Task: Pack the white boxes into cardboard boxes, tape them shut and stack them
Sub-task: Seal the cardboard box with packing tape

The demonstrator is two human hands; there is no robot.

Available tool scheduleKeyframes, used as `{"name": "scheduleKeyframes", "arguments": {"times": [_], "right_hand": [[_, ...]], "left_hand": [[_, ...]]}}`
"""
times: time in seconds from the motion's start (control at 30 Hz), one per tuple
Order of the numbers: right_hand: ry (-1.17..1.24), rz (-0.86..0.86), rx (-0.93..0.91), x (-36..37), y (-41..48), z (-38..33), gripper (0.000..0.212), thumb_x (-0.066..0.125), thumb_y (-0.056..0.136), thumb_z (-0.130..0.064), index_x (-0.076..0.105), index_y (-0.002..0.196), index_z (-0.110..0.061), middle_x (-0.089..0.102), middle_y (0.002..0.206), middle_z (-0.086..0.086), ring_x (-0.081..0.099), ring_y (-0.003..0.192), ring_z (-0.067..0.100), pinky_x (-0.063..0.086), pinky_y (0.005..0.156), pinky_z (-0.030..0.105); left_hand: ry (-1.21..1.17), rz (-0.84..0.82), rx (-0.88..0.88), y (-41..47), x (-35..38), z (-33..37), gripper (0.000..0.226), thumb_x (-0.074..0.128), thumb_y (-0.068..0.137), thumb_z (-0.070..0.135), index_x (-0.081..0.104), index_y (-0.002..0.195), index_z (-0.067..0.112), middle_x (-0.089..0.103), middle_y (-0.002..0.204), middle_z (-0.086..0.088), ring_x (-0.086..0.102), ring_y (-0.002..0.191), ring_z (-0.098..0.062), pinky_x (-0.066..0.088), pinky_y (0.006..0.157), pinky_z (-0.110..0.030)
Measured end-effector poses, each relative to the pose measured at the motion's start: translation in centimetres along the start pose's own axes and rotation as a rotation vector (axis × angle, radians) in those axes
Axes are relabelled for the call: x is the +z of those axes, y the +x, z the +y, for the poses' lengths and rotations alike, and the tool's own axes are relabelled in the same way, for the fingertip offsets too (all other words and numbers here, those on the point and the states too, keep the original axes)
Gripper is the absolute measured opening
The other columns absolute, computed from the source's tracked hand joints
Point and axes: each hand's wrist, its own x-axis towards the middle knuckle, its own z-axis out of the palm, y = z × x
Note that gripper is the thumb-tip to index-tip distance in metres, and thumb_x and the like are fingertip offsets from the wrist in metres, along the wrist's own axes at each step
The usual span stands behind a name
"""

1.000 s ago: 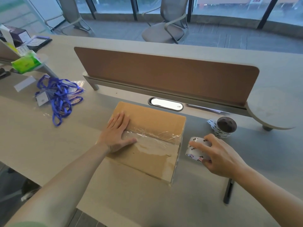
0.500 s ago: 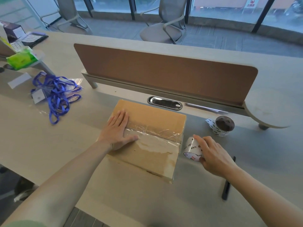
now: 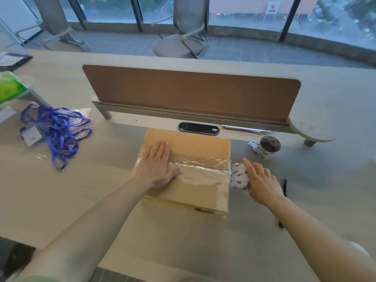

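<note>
Desk seen from above. The closed cardboard box lies at centre, just in front of the black oval cable port and the brown divider panel. A strip of clear tape crosses its top seam. The left hand lies flat on the box's left half, fingers straight and together, thumb spread along the tape. The right hand holds a white printed tape roll against the box's right side, index finger extended over the roll, other fingers curled; the thumb is hidden. A second roll with a dark core stands near, behind the right hand. A black pen lies to its right, partly covered by the forearm. Blue lanyards lie well apart at left, near a green packet. Office chairs stand beyond the desk.
</note>
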Motion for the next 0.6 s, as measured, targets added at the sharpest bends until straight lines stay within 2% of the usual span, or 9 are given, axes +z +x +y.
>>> {"name": "scheduleKeyframes", "arguments": {"times": [0.13, 0.23, 0.3, 0.4, 0.47, 0.53, 0.6], "right_hand": [[0.026, -0.078, 0.171, -1.3, -0.5, -1.8, 0.103, 0.064, 0.087, -0.038, -0.015, 0.153, -0.025, 0.012, 0.155, 0.009, 0.029, 0.136, 0.035, 0.035, 0.109, 0.046], [0.055, -0.094, 0.251, -3.0, -1.1, -3.9, 0.104, 0.065, 0.087, -0.036, -0.014, 0.153, -0.021, 0.001, 0.157, 0.012, 0.018, 0.141, 0.039, 0.025, 0.114, 0.049], [0.091, -0.010, 0.266, -4.5, -1.5, -5.9, 0.090, 0.060, 0.090, -0.033, -0.003, 0.154, -0.020, 0.003, 0.157, 0.013, 0.016, 0.142, 0.040, 0.022, 0.115, 0.051], [0.204, 0.112, 0.219, -6.4, -0.9, -9.4, 0.061, 0.044, 0.099, -0.033, 0.014, 0.150, -0.020, 0.009, 0.156, 0.008, 0.014, 0.142, 0.037, 0.018, 0.116, 0.052], [0.224, 0.139, 0.176, -6.7, 0.4, -11.9, 0.059, 0.043, 0.099, -0.034, 0.018, 0.150, -0.021, 0.013, 0.155, 0.008, 0.016, 0.141, 0.036, 0.018, 0.116, 0.051], [0.220, 0.160, 0.152, -6.3, 2.1, -14.1, 0.058, 0.045, 0.098, -0.035, 0.022, 0.148, -0.019, 0.018, 0.154, 0.010, 0.020, 0.139, 0.035, 0.020, 0.114, 0.048], [0.194, 0.170, 0.146, -5.7, 4.0, -15.9, 0.058, 0.041, 0.099, -0.041, 0.022, 0.148, -0.018, 0.017, 0.157, 0.010, 0.017, 0.142, 0.033, 0.019, 0.114, 0.047]], "left_hand": [[-0.059, 0.057, 0.182, 2.5, -1.1, 1.0, 0.113, -0.007, 0.074, 0.086, -0.009, 0.158, 0.010, -0.013, 0.167, -0.005, -0.017, 0.153, -0.019, -0.014, 0.121, -0.037], [-0.109, 0.073, 0.219, 4.6, -1.2, 1.7, 0.111, -0.009, 0.075, 0.086, -0.009, 0.159, 0.013, -0.016, 0.167, -0.003, -0.018, 0.152, -0.017, -0.013, 0.122, -0.038], [-0.119, 0.099, 0.192, 5.2, -0.5, 2.1, 0.105, -0.006, 0.078, 0.081, -0.006, 0.160, 0.014, -0.014, 0.167, -0.003, -0.014, 0.153, -0.019, -0.009, 0.124, -0.040], [-0.121, 0.154, 0.185, 5.4, 0.5, 2.3, 0.097, 0.001, 0.086, 0.077, -0.001, 0.160, 0.015, -0.009, 0.168, -0.004, -0.008, 0.154, -0.022, -0.003, 0.125, -0.044], [-0.138, 0.183, 0.189, 5.5, 0.8, 2.1, 0.092, 0.007, 0.091, 0.074, 0.004, 0.160, 0.015, -0.003, 0.168, -0.005, -0.004, 0.155, -0.022, 0.001, 0.125, -0.045], [-0.201, 0.220, 0.201, 5.5, 0.6, 2.0, 0.087, 0.012, 0.092, 0.070, 0.017, 0.159, 0.013, 0.010, 0.167, -0.006, 0.006, 0.154, -0.023, 0.005, 0.124, -0.044], [-0.440, 0.309, 0.211, 5.2, 0.1, 1.8, 0.079, 0.020, 0.094, 0.061, 0.043, 0.149, 0.009, 0.036, 0.159, -0.011, 0.029, 0.148, -0.027, 0.018, 0.122, -0.043]]}}
